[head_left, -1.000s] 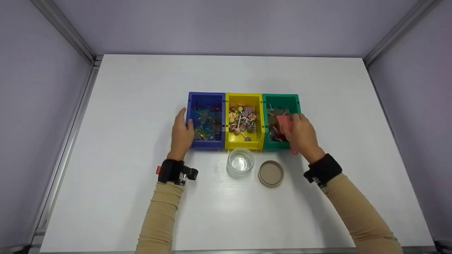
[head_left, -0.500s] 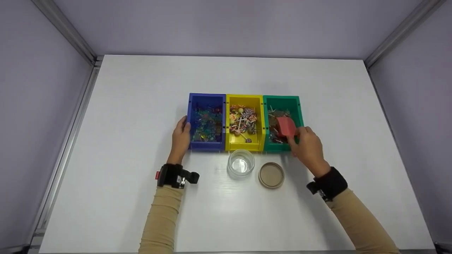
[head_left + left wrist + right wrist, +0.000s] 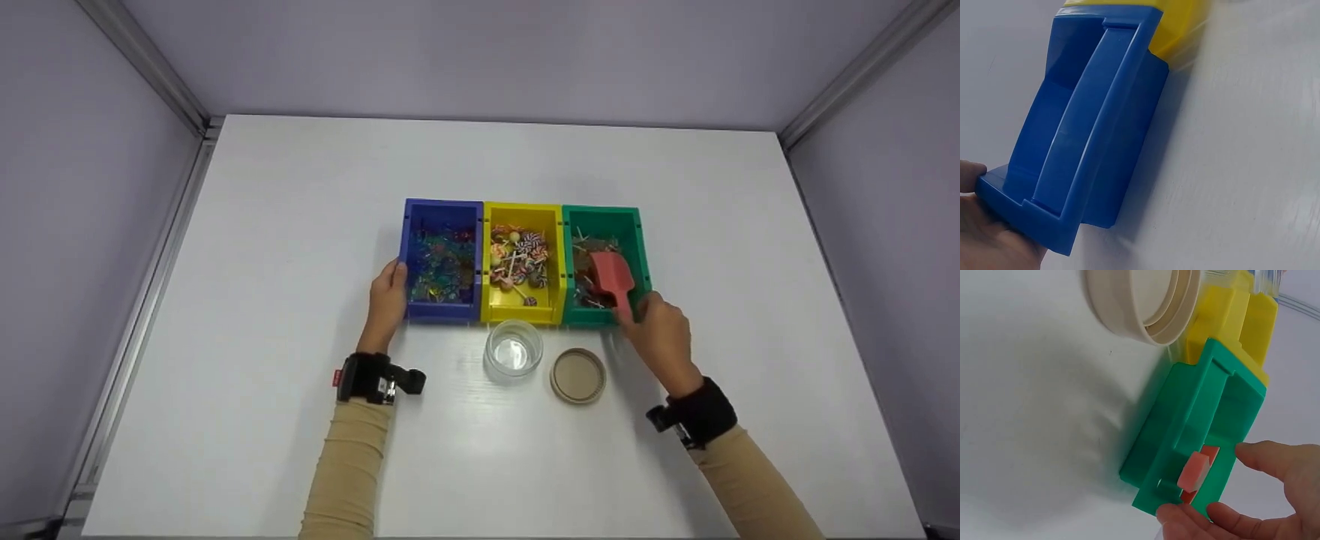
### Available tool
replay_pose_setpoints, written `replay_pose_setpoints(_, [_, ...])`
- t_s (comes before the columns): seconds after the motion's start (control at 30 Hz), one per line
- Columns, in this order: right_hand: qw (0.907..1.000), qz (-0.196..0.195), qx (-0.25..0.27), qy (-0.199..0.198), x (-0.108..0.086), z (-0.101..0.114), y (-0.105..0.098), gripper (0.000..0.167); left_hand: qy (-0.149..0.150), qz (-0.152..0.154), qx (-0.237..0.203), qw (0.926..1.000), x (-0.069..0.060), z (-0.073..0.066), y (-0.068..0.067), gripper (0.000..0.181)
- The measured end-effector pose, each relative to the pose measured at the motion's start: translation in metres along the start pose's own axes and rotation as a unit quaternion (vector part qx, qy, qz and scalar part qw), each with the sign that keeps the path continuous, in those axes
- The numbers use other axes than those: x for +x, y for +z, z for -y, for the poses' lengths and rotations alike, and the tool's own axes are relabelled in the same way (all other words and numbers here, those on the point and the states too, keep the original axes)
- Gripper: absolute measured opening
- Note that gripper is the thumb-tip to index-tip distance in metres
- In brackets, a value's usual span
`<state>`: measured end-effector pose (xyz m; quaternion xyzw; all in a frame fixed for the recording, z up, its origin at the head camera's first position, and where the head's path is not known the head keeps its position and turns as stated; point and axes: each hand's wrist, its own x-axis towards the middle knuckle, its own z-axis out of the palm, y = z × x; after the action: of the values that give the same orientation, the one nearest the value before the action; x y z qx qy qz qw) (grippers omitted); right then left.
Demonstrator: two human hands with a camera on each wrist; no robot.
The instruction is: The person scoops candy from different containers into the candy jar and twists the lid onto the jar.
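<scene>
Three joined bins, blue [image 3: 442, 310], yellow [image 3: 521, 313] and green [image 3: 646, 255], stand side by side. At the blue bin's outer side, my left hand [image 3: 386, 304] grips its wall; the left wrist view shows the thumb over the rim [image 3: 1027, 216] and the fingers beneath. A red scoop [image 3: 613, 274] lies in the green bin, its handle end [image 3: 1193, 471] over the front edge. Around that handle my right hand [image 3: 1275, 495] is spread, thumb and fingers apart, fingertips by the green rim. From above, the right hand [image 3: 664, 337] is at the bin's front right corner.
An open clear jar [image 3: 514, 349] stands before the yellow bin, with a round beige lid [image 3: 577, 376] to its right. Small colourful pieces [image 3: 444, 270] lie in the blue bin, lollipops [image 3: 529, 247] in the yellow one. Walls surround the white table [image 3: 225, 300].
The right hand has let go of the scoop, which lies in the green bin, and has moved down and right. The left hand has slid slightly toward the front and closed on the blue bin's side.
</scene>
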<state>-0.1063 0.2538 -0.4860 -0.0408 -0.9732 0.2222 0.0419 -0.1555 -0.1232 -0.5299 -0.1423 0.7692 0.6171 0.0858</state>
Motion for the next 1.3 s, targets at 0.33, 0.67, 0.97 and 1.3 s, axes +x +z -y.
replay_pose_setpoints(0.33, [0.998, -0.003, 0.055, 0.03, 0.001, 0.003, 0.009, 0.032, 0.001, 0.028, -0.002, 0.9996, -0.001, 0.001, -0.005, 0.053])
replay_pose_setpoints(0.67, [0.9975, -0.002, 0.043, 0.057, 0.005, 0.001, 0.013, 0.02, -0.016, 0.053, -0.006, 0.9984, -0.003, 0.005, -0.006, 0.054])
replay_pose_setpoints(0.97, [0.9936, 0.072, 0.052, 0.07, 0.016, 0.006, -0.005, 0.026, 0.012, 0.035, -0.003, 0.9993, -0.002, 0.006, -0.002, 0.054])
replay_pose_setpoints(1.3, [0.9864, 0.108, 0.07, 0.102, 0.023, 0.015, -0.015, 0.03, 0.025, 0.025, 0.026, 0.999, -0.003, 0.008, -0.005, 0.052])
